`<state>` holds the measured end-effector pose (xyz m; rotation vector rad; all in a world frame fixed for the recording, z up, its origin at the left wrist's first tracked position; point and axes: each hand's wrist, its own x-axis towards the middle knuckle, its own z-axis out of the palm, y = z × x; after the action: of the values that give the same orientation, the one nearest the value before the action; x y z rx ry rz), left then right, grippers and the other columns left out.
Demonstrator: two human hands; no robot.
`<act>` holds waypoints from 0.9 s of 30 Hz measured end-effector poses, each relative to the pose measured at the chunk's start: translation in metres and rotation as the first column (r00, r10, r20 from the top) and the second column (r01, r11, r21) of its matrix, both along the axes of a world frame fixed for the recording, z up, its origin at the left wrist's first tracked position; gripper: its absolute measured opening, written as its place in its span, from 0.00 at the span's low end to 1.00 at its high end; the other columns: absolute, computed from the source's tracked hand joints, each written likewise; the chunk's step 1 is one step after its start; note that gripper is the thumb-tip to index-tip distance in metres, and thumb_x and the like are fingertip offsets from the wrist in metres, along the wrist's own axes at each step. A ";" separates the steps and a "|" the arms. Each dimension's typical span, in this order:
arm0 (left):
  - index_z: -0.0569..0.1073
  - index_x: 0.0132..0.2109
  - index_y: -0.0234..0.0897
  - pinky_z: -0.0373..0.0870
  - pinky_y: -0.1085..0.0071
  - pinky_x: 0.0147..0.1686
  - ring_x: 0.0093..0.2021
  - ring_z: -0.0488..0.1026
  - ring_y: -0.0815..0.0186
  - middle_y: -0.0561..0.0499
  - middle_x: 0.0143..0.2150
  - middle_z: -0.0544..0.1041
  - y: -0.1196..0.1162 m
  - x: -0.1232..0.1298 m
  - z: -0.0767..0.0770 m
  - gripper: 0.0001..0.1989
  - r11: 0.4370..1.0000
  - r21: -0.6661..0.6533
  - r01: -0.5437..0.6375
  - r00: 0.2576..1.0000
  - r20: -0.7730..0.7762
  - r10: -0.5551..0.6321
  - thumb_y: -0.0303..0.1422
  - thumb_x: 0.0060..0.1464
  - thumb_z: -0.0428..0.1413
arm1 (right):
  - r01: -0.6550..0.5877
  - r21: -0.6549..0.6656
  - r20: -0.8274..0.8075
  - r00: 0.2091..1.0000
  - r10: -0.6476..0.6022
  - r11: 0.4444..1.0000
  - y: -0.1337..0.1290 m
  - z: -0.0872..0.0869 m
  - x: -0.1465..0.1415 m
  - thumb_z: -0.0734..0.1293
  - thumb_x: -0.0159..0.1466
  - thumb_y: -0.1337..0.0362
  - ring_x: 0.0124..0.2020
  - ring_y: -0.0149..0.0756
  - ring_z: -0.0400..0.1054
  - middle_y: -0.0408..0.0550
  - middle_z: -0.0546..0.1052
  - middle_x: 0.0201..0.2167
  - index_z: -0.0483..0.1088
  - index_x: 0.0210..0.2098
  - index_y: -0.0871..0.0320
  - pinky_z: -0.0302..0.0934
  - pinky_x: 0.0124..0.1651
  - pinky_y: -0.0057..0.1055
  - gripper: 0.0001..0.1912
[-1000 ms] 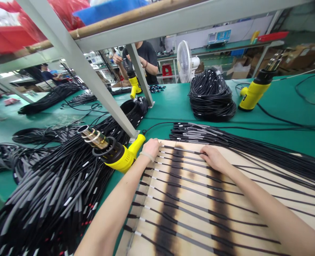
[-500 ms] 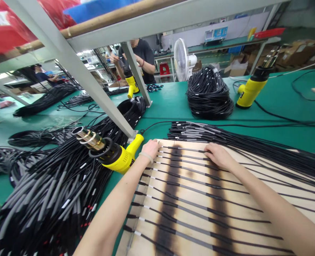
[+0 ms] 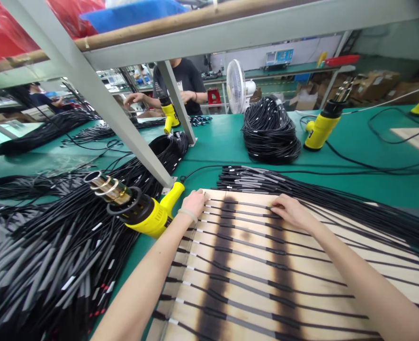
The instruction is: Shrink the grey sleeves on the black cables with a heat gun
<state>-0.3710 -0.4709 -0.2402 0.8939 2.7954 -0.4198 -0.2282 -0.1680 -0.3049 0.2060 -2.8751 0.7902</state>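
Several black cables with grey sleeves lie in spaced rows across a scorched wooden board. At the far edge of the board, my left hand is closed on the left end of the farthest cable; its fingertips are partly hidden. My right hand pinches the same cable farther right, over the second dark scorch band. Between my hands the cable runs nearly straight, close to the wood. Just left of my left hand, a yellow heat gun rests with its metal nozzle pointing up and left.
A large heap of sleeved cables covers the left side. More cables lie behind the board. A shelf post, a coiled cable bundle, another heat gun and a fan stand beyond. A co-worker works opposite.
My view has shifted slightly, so the bench appears lower and further left. Both hands stay at the farthest cable. The co-worker's hand has lowered away from the heat gun opposite.
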 end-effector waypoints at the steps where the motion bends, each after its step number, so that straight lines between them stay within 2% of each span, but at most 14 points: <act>1: 0.73 0.47 0.39 0.65 0.68 0.37 0.43 0.66 0.60 0.44 0.43 0.68 0.000 -0.001 0.000 0.19 1.000 0.000 0.001 1.000 0.001 -0.001 0.22 0.56 0.42 | -0.003 0.004 -0.010 1.000 0.003 1.000 0.000 0.002 -0.002 0.59 0.63 0.63 0.35 0.37 0.65 0.51 0.70 0.34 0.69 0.37 0.60 0.60 0.40 0.32 0.10; 3: 0.73 0.47 0.40 0.65 0.69 0.38 0.43 0.66 0.61 0.44 0.42 0.68 0.001 -0.002 0.002 0.19 1.000 -0.003 0.002 1.000 0.004 -0.002 0.22 0.56 0.42 | -0.020 0.019 -0.027 0.999 0.021 1.000 -0.003 0.004 -0.010 0.57 0.64 0.64 0.40 0.38 0.65 0.52 0.71 0.39 0.68 0.43 0.61 0.59 0.44 0.32 0.12; 5: 0.73 0.47 0.40 0.65 0.69 0.38 0.43 0.66 0.61 0.44 0.42 0.69 0.002 -0.003 0.003 0.19 1.000 -0.006 0.005 1.000 0.007 -0.005 0.23 0.56 0.42 | -0.048 0.037 -0.031 0.998 0.049 0.998 -0.008 0.004 -0.021 0.57 0.64 0.65 0.44 0.38 0.64 0.52 0.71 0.42 0.68 0.44 0.60 0.58 0.48 0.33 0.13; 11: 0.73 0.47 0.40 0.66 0.67 0.37 0.43 0.66 0.59 0.43 0.43 0.68 0.001 -0.001 0.005 0.20 1.000 -0.004 -0.001 1.000 -0.005 0.001 0.23 0.57 0.41 | -0.020 0.066 0.008 1.000 0.020 0.998 -0.018 0.001 -0.051 0.55 0.65 0.68 0.42 0.38 0.68 0.53 0.74 0.41 0.69 0.45 0.62 0.59 0.47 0.32 0.15; 17: 0.74 0.43 0.37 0.67 0.66 0.39 0.44 0.66 0.59 0.42 0.44 0.68 0.000 0.000 0.004 0.19 1.000 0.015 -0.016 1.000 -0.011 0.016 0.21 0.56 0.40 | -0.021 0.103 0.060 0.998 0.015 0.994 -0.021 0.007 -0.051 0.55 0.66 0.68 0.40 0.35 0.69 0.51 0.75 0.38 0.71 0.40 0.61 0.60 0.45 0.29 0.13; 23: 0.74 0.43 0.37 0.66 0.65 0.41 0.44 0.66 0.59 0.42 0.44 0.68 0.000 0.001 0.007 0.19 0.999 0.023 -0.024 1.000 -0.006 0.024 0.22 0.57 0.40 | 0.004 0.162 0.119 0.993 -0.024 0.987 -0.025 0.018 -0.057 0.58 0.66 0.67 0.40 0.33 0.68 0.48 0.73 0.39 0.68 0.40 0.62 0.60 0.46 0.36 0.09; 27: 0.74 0.42 0.36 0.66 0.65 0.41 0.45 0.66 0.58 0.42 0.44 0.69 -0.001 0.003 0.008 0.19 0.999 0.035 -0.030 0.999 -0.011 0.030 0.22 0.57 0.39 | -0.024 0.193 0.130 0.992 -0.001 0.981 -0.032 0.024 -0.054 0.57 0.66 0.67 0.39 0.34 0.67 0.48 0.74 0.36 0.69 0.35 0.62 0.59 0.45 0.33 0.10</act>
<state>-0.3684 -0.4723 -0.2323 0.8584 2.8308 -0.3743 -0.2819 -0.2003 -0.2808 0.2012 -3.0773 0.5419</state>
